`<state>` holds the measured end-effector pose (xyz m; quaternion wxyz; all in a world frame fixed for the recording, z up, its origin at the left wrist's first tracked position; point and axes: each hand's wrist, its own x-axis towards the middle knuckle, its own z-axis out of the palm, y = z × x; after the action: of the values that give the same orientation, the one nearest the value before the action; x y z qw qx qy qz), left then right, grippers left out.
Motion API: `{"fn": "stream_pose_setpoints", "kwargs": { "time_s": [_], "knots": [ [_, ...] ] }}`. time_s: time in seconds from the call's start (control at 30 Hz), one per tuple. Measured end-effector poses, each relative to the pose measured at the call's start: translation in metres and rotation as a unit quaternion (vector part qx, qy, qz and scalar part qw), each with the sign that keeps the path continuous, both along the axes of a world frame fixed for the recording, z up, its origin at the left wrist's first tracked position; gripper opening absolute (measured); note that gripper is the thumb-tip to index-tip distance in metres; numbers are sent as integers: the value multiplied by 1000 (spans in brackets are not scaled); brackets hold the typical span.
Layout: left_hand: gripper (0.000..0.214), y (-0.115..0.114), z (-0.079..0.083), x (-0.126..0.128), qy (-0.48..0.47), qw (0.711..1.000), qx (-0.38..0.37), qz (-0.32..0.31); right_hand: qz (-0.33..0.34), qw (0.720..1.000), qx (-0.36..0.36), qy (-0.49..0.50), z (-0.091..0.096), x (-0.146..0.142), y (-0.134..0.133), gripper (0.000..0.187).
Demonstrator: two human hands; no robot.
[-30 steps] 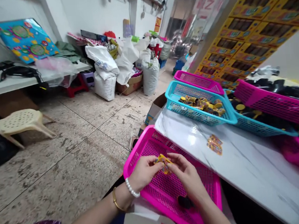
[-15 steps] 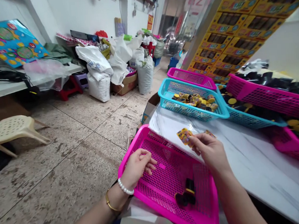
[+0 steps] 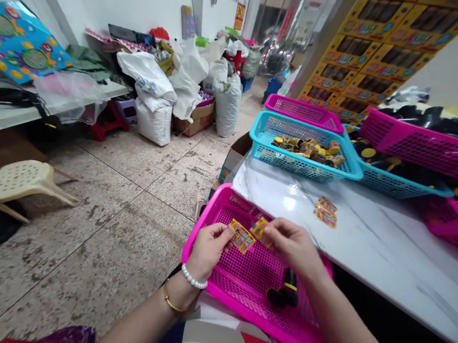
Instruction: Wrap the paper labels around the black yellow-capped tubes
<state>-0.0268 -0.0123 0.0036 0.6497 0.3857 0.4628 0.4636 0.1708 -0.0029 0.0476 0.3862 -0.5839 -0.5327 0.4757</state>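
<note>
My left hand (image 3: pixel 209 249) pinches a small printed yellow-and-red card (image 3: pixel 242 236) above a pink plastic mesh basket (image 3: pixel 206 215). My right hand (image 3: pixel 294 245) holds a similar card (image 3: pixel 260 231), a short gap away from the other card. Below my right hand, several black cylinders with yellow bands (image 3: pixel 282 291) lie in the basket. On the white marble table (image 3: pixel 377 244), a small stack of printed cards (image 3: pixel 325 211) lies to the right. A blue mesh basket (image 3: pixel 267 129) beyond it holds round gold-and-black pieces (image 3: pixel 306 149).
More pink and blue mesh baskets (image 3: pixel 421 146) full of black and gold pieces crowd the far right of the table. Yellow printed display boxes (image 3: pixel 385 43) stand behind them. Left of me lie a tiled floor, a plastic stool (image 3: pixel 23 179), and stacked white sacks (image 3: pixel 152 106).
My left hand has gone from lying open on the basket to pinching a card. My right hand has moved left over the basket. The view has tilted slightly.
</note>
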Motion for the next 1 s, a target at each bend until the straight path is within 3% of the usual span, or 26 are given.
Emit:
{"fn": "stream_pose_setpoints", "kwargs": {
  "time_s": [0.1,0.2,0.27,0.3,0.33,0.4,0.47,0.53,0.57,0.63,0.73,0.8,0.9,0.93,0.97,1.0],
  "knots": [
    [36,-1,-3,-2,47,998,12,-29,-131,972,127,-148,11,42,24,29],
    [32,-2,-7,-1,82,994,33,-62,-203,884,216,-362,14,83,43,26],
    [31,-2,-9,0,91,992,45,-71,-216,824,259,-455,11,93,44,27],
    [31,-3,-10,0,93,992,47,-73,-217,812,276,-465,8,89,40,28],
    [30,-3,-10,1,94,992,48,-74,-209,823,282,-447,5,80,32,30],
    [30,-4,-10,3,94,992,48,-74,-139,897,244,-341,-2,49,11,31],
    [31,-5,-8,3,92,992,46,-78,4,974,139,-179,-7,12,-13,35],
    [33,-6,-3,2,90,992,37,-83,101,992,50,-63,-8,-14,-28,32],
    [33,-6,-1,1,88,992,28,-82,109,993,32,-29,-8,-21,-29,29],
    [33,-5,3,-1,78,994,5,-72,58,997,47,-7,-6,-15,-19,24],
    [32,-1,4,-4,50,997,-12,-51,-71,984,135,-96,0,26,14,26],
    [32,0,3,-4,40,998,-16,-50,-130,940,199,-245,3,55,35,24],
    [30,-1,2,-2,50,995,-18,-79,-178,844,291,-413,-1,71,44,25],
    [29,-2,3,-2,56,994,-15,-92,-188,829,316,-421,-3,66,39,27],
    [28,-2,3,-1,62,993,-11,-103,-188,833,327,-406,-5,57,32,27],
    [27,-3,3,-1,68,992,-5,-109,-167,855,317,-375,-7,46,23,27]
  ]
}}
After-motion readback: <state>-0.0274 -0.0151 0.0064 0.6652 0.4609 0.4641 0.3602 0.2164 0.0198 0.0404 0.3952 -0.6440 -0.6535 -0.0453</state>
